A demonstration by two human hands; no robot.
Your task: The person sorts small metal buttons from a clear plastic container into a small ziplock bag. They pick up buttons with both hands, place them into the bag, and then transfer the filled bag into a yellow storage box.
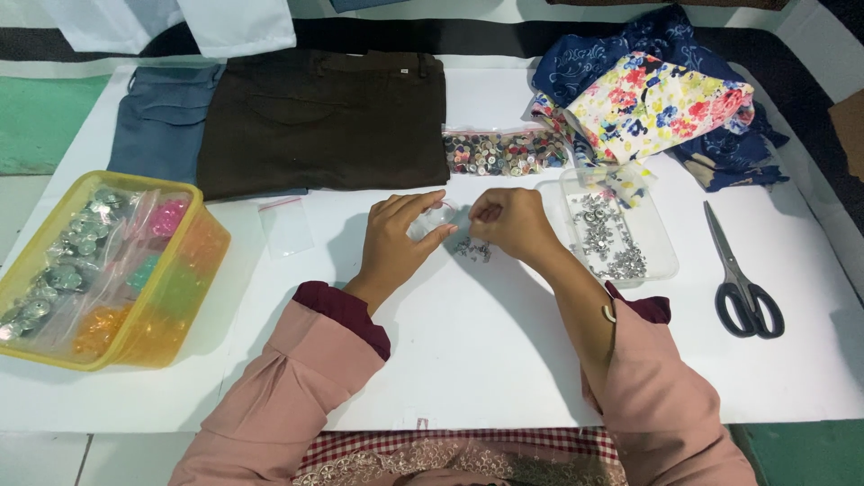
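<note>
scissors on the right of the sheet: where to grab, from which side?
Probably by the dark loop handles, coming from the near edge. The scissors lie flat and closed, blades pointing away toward the floral fabric, with bare white sheet around the handles.

Head camera looks steeply down, close above table

White table evenly lit, green floor at left and lower right, black-and-white striped surface behind.
</note>
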